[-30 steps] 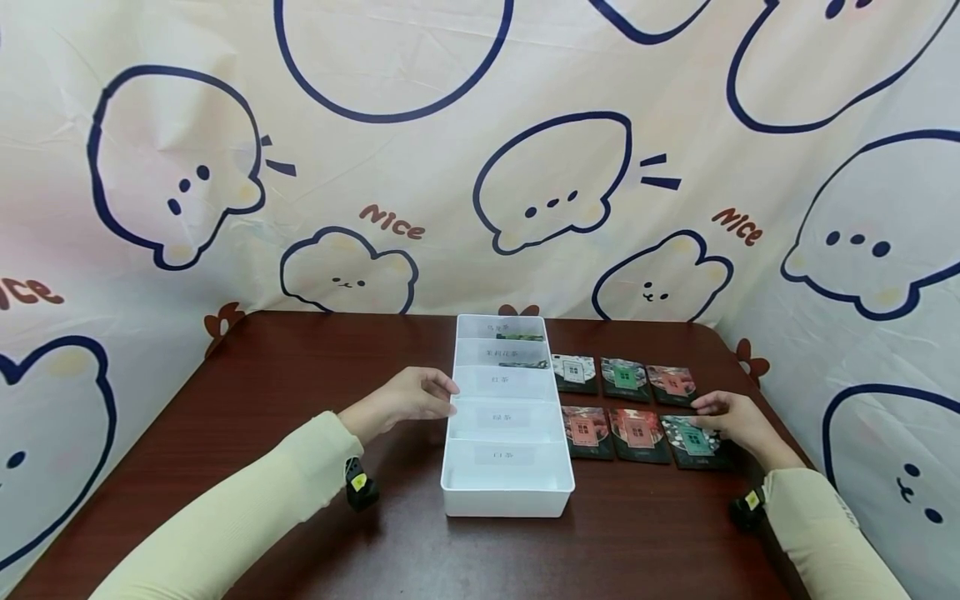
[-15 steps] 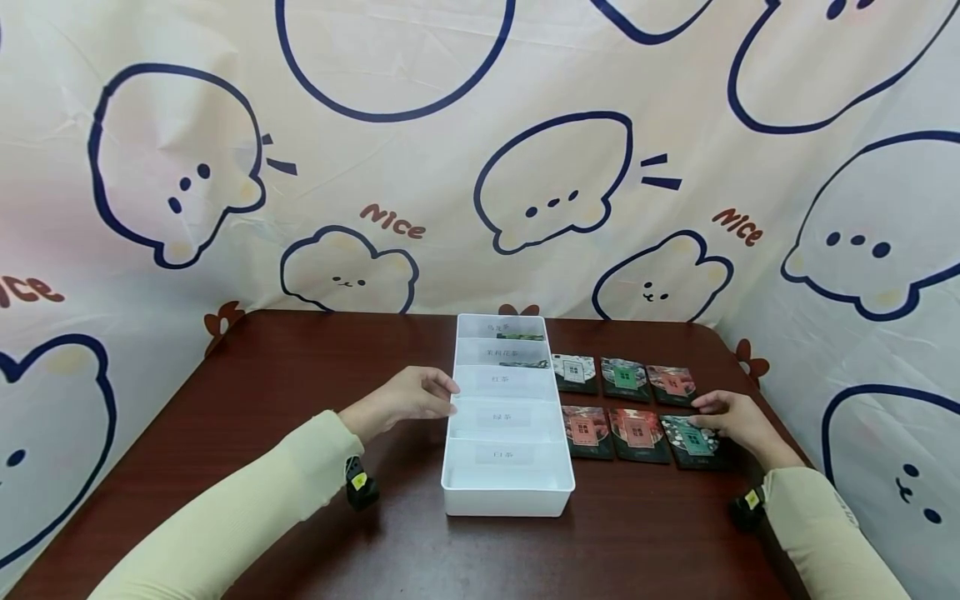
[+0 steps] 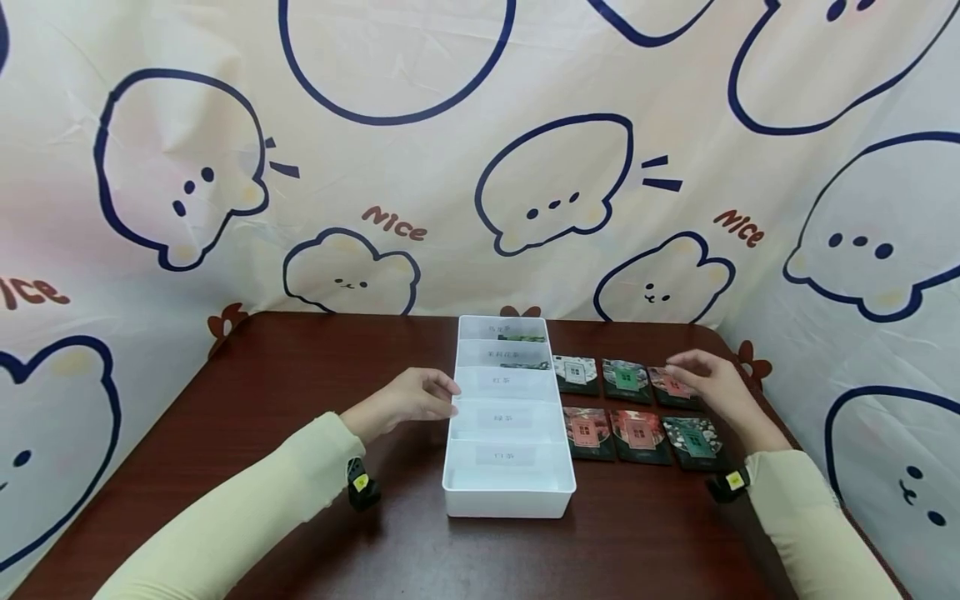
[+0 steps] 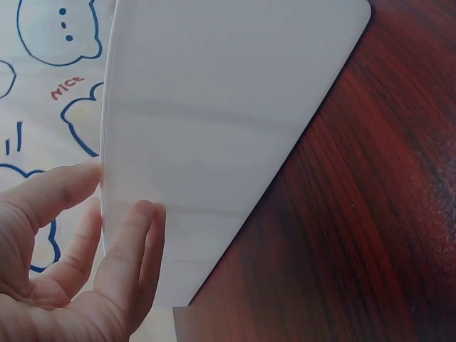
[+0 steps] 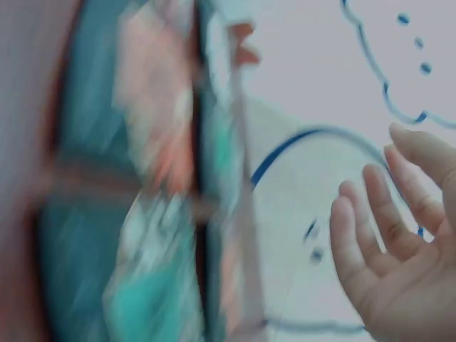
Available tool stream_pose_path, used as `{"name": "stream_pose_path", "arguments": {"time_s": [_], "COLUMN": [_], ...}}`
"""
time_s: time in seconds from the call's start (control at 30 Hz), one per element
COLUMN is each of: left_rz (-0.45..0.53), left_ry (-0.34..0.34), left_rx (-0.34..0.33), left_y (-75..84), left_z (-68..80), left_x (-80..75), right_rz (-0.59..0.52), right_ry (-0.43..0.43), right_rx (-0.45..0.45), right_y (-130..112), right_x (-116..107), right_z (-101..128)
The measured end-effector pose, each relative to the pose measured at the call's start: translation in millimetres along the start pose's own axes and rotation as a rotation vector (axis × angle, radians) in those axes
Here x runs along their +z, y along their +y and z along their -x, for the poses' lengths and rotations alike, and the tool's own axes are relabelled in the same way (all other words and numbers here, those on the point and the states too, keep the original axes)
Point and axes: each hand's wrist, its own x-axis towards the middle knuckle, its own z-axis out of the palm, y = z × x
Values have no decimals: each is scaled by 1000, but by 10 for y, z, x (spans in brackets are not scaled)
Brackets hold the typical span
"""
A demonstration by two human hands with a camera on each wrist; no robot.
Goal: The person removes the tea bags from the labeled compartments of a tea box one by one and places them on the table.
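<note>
Our left hand [image 3: 408, 402] still rests loose against the white tray [image 3: 507, 492]; our right hand [image 3: 708, 381] has lifted off the green packet [image 3: 693, 442] and floats open, holding nothing, above the pink packet [image 3: 670, 385]; all 6 packets lie flat.

Dark wooden table [image 3: 262, 433], white divided tray [image 3: 508, 490], six packets [image 3: 636, 433]

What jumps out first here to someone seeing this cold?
The long white plastic divided tray sits mid-table on the dark red-brown wooden table, with the left hand touching its left wall. To its right lie six dark square picture packets in two rows; the right hand hovers open over the far right one. A cream cartoon-bear cloth backdrop fills the background.
</note>
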Motion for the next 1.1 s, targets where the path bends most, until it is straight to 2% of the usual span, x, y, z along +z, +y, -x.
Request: {"name": "stream_pose_path", "arguments": {"time_s": [0.23,0.37,0.47,0.7,0.97,1.1], "left_rz": [-9,-13,-18,-23,-32,-23], "left_ry": [5,6,8,19,26,24], "left_rx": [-1,0,-1,-9,-9,-8], "left_y": [10,2,-3,-11,-11,-10], "left_z": [9,1,-3,-18,-27,-23], "left_x": [5,5,7,21,36,30], "right_rz": [-312,-426,-455,-424,-425,-386], "right_ry": [-54,-91,-119,-188,-248,-257], "right_rx": [-156,-253,-266,-207,-205,-187], "right_y": [-551,-775,-907,-1102,-1097,-1077], "right_x": [247,424,565,855,1082,1159], "right_z": [-180,-293,-378,-492,-602,-646]}}
